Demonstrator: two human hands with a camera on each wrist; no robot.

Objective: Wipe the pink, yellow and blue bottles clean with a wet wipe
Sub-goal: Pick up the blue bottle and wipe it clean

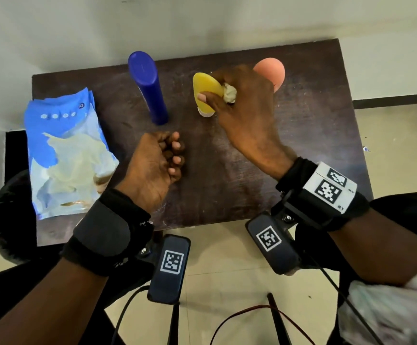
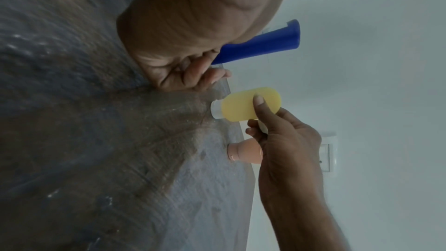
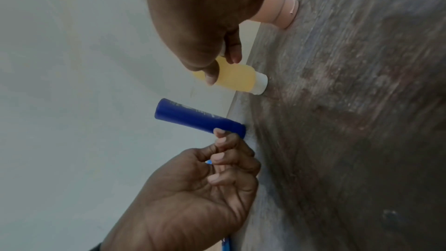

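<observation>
The right hand (image 1: 242, 105) is holding the yellow bottle (image 1: 206, 92). Its thumb (image 1: 203, 97) is lying across the front and its other fingers are curling round the far side. A balled-up wet wipe (image 1: 229, 93) is squashed between the fingers and the bottle. The left hand (image 1: 156, 161) is resting by itself on the table (image 1: 227, 170), fingers curled in, holding nothing.

To do this step well, I think the right hand should be rubbing the wipe all round the bottle, top to bottom, not just one spot. The bottle is standing on its small white cap (image 1: 205, 113), so it is looking easy to tip. The free left hand could be holding it steady, or the right hand could lift it up.

The yellow bottle is standing near the far edge of the table, about the middle. The pink bottle (image 1: 272, 70) is just behind the right hand, close to the far right corner, partly hidden. The blue bottle (image 1: 147, 85) is standing to the left of the yellow one, apart from both hands, just beyond the left hand. A blue pack of wipes (image 1: 63, 150) is lying at the left edge, hanging over it a little.
</observation>
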